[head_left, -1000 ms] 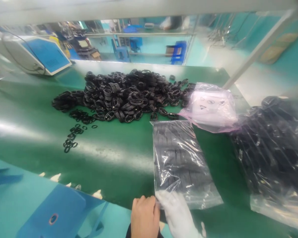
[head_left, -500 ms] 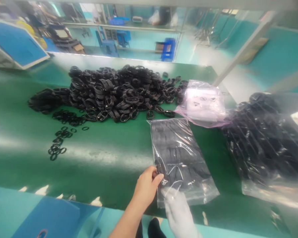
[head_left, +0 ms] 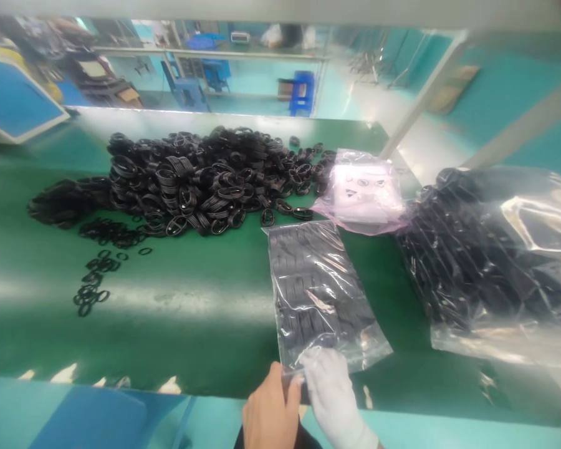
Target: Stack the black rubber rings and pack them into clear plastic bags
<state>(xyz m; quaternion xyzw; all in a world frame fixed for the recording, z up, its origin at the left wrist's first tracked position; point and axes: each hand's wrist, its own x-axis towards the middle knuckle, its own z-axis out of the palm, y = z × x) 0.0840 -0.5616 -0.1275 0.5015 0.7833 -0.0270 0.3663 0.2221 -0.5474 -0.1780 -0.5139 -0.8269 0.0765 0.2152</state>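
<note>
A clear plastic bag (head_left: 320,293) lies flat on the green tabletop, with rows of thin black pieces packed inside. At its near left corner, my bare left hand (head_left: 273,405) is closed with thumb and fingers pinching the plastic edge. My right hand (head_left: 331,393), in a white glove, curls over the bag's near end just beside the left. Its fingertips grip the plastic there and are partly hidden. The two thumbs are close together.
A large heap of black oval rings (head_left: 206,181) covers the back of the green table (head_left: 177,337). Smaller loose rings (head_left: 93,280) lie at left. Behind the bag sits a pinkish plastic package (head_left: 367,193). A bigger bag of black parts (head_left: 477,262) stands at right.
My left hand has slid down the bag's left edge to its near corner. The right hand has moved onto the near end. The whole view has shifted slightly.
</note>
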